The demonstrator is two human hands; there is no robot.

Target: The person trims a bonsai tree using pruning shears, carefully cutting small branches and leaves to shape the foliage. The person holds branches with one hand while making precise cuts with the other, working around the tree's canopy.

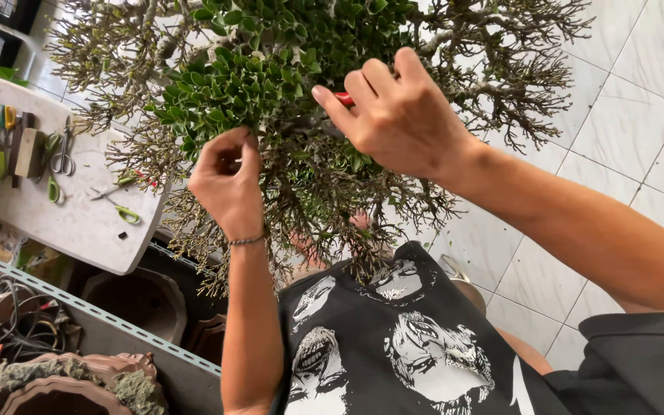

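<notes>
A bonsai tree with small green leaves and many bare twigs fills the upper middle of the head view. My left hand pinches a leafy twig at the lower edge of the foliage. My right hand is closed around a tool with a red handle, its tip buried among the leaves and hidden. Both hands sit close together under the green canopy.
A white round table at left carries scissors, green-handled shears and other tools. Brown bonsai pots and a shelf with cables lie at lower left. White tiled floor spreads at right. My black printed shirt is below.
</notes>
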